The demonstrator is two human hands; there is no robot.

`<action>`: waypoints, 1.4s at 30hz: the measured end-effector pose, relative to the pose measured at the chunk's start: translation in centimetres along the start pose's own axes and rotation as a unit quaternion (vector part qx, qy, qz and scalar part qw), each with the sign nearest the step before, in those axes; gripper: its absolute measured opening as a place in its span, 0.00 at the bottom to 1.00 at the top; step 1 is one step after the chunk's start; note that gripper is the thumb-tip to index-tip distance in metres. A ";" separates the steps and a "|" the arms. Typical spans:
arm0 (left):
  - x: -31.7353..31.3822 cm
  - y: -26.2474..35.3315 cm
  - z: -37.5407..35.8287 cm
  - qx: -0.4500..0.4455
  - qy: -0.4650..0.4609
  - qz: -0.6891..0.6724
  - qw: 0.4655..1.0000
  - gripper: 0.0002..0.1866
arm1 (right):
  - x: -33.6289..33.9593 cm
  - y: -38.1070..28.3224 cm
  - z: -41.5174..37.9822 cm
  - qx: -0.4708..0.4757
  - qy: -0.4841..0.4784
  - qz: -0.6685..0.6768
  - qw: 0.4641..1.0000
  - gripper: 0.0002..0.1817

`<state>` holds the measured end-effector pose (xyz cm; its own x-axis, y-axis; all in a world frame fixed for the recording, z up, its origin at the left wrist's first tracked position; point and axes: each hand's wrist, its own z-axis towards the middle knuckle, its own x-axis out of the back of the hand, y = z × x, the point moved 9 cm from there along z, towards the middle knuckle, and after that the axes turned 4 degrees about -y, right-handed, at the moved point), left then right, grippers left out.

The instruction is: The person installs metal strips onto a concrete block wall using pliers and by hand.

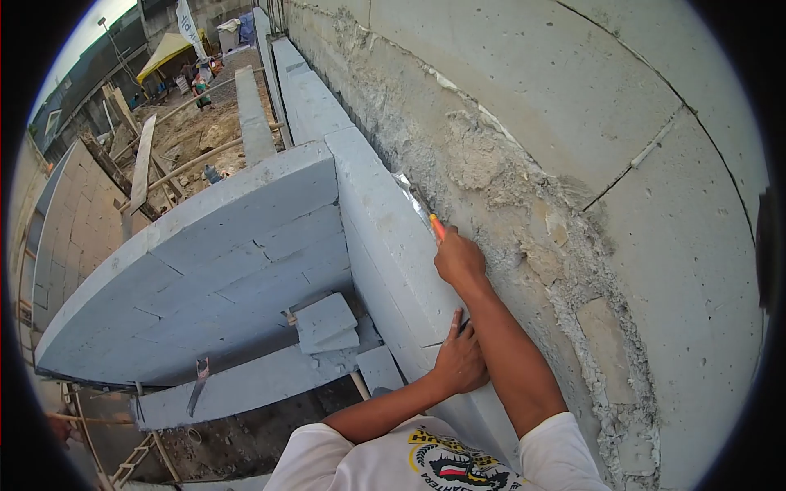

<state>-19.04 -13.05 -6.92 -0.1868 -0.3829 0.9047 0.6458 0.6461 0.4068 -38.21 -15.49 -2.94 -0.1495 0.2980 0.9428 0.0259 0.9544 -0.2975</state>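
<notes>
My right hand (460, 259) is closed round the orange handle of a trowel (413, 196). Its shiny blade lies at the narrow gap between the light grey block wall (368, 188) and the rough old wall (479, 155). Lower down, my left hand (463, 360) rests on the top of the block wall, thumb stretched out along it. The right forearm covers some of its fingers, and a small dark spot shows beside the thumb.
A curved block wall (237, 196) joins from the left. Below it, loose blocks (326, 322) and a narrow tool (199, 383) lie on a ledge (246, 393). Planks (142, 164) and bamboo poles stand over dug earth. Far off, a person (201, 90) is near a yellow canopy (168, 53).
</notes>
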 end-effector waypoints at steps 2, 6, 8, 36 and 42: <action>0.5 -0.1 0.1 -0.003 0.048 -0.032 0.998 0.39 | 0.1 0.6 -1.6 -0.005 0.006 0.015 1.000 0.16; 0.9 -0.4 0.2 0.023 0.042 -0.032 0.998 0.39 | 2.3 2.6 -7.6 0.013 0.035 0.175 0.984 0.15; 0.6 -0.2 0.3 0.017 0.033 -0.059 0.998 0.40 | 3.7 4.1 -11.5 0.031 0.058 0.267 0.961 0.16; 0.8 2.3 2.0 0.004 0.000 0.021 1.000 0.54 | 3.3 20.6 -39.2 -0.162 0.069 0.070 0.982 0.10; 1.3 0.4 0.9 0.024 0.019 0.005 1.000 0.52 | 2.8 21.5 -37.6 -0.083 0.128 0.133 0.979 0.08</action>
<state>-19.65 -12.66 -5.49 -0.1518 -0.3996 0.9040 0.6105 0.6814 0.4037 -0.94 6.62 -1.06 0.1372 0.5122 0.8478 0.1932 0.8256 -0.5301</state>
